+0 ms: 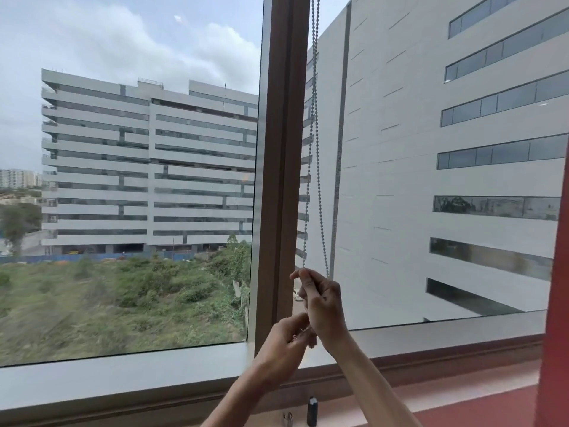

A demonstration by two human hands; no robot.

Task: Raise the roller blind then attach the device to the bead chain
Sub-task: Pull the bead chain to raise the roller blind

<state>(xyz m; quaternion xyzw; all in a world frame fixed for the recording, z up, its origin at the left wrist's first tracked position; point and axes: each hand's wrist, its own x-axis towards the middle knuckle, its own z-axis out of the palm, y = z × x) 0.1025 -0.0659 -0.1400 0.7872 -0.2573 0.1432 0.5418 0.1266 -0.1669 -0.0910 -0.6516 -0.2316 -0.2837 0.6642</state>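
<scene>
Below centre of the frame, the left hand [284,337] has its fingers curled narrowly around the lower bead chain. Just right and higher, the right hand [323,300] pinches the bead chain [312,149], whose two strands hang beside the brown window frame [286,149]. Bottom centre, a small dark device [312,411] stands upright.

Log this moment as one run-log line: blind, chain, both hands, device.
blind: not in view, window uncovered | bead chain: hanging by mullion | right hand: pinching chain | left hand: fingers at chain's lower end | dark device: standing on sill, unattached

Bead chain [314,149] right of mullion [283,180], above hands [308,318].
</scene>
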